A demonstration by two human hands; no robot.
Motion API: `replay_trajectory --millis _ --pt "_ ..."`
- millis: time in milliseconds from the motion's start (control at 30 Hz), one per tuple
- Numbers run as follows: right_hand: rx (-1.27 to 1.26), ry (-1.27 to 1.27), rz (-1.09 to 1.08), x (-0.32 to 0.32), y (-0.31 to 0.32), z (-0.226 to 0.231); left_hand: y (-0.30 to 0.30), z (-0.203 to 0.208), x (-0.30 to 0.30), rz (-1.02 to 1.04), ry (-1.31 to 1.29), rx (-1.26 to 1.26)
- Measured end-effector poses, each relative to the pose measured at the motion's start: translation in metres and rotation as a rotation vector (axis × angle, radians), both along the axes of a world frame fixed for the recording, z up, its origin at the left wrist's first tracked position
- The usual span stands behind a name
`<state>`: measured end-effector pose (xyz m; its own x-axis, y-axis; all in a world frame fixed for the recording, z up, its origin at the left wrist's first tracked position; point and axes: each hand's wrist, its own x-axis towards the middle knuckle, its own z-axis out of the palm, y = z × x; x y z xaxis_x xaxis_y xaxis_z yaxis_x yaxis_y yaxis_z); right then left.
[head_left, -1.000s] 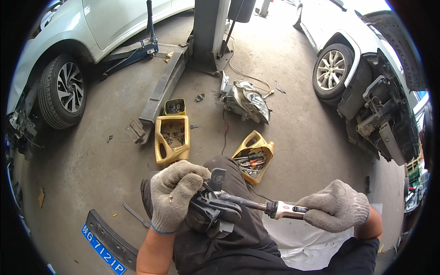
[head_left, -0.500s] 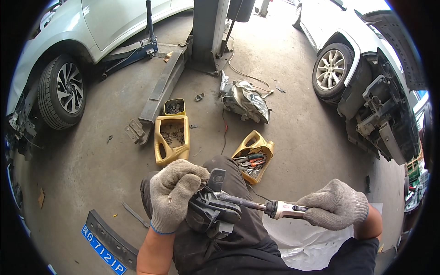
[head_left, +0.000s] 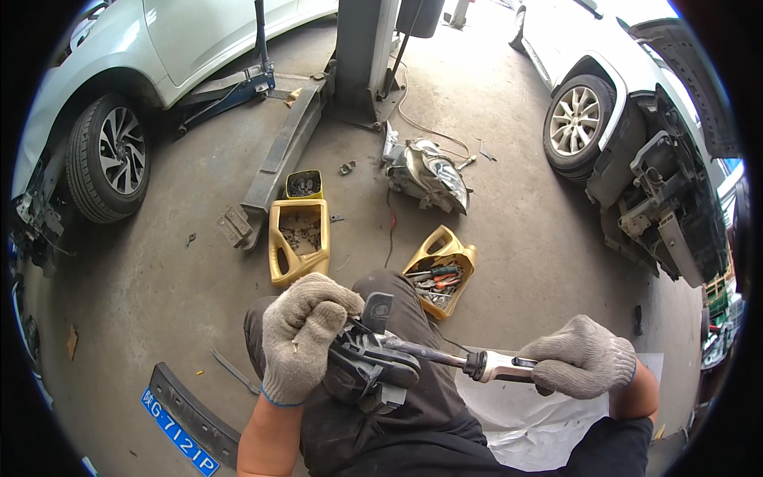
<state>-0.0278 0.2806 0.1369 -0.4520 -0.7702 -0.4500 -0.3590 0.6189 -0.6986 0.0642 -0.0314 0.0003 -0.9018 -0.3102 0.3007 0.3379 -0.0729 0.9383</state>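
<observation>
My left hand (head_left: 302, 334), in a grey knit glove, grips a black plastic car part (head_left: 373, 370) resting on my knee. In its own grey glove, my right hand (head_left: 580, 358) holds the pale handle of a screwdriver (head_left: 445, 358). The screwdriver's dark shaft runs left, and its tip is pushed into the black part just beside my left fingers. Both forearms come in from the lower edge, over my dark trousers.
On the concrete floor lie two cut-open yellow jugs (head_left: 298, 238) (head_left: 441, 266) holding screws and tools, a removed headlight (head_left: 425, 171) and a bumper strip with a blue plate (head_left: 179, 421). White cars stand at left (head_left: 111, 151) and right (head_left: 636, 119); a lift post (head_left: 362, 60) stands ahead.
</observation>
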Motion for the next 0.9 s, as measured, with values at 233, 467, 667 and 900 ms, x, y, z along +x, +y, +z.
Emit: replay_trajectory --millis 233,467,667,900 --pt "-0.020 -0.015 0.003 -0.0006 -0.0022 -0.0008 -0.0009 -0.0011 -0.0005 -0.025 0.032 0.002" --pt "0.032 -0.041 -0.025 -0.0013 -0.0025 0.0020 -0.0001 -0.0007 0.0010 -0.043 0.010 0.052" --pt "0.018 -0.012 -0.020 -0.0011 -0.0008 0.0007 0.0008 0.0015 0.0011 -0.033 0.006 0.046" --pt "0.048 -0.002 -0.004 -0.0033 -0.0036 0.0031 0.0024 0.0019 0.0017 0.000 -0.005 0.036"
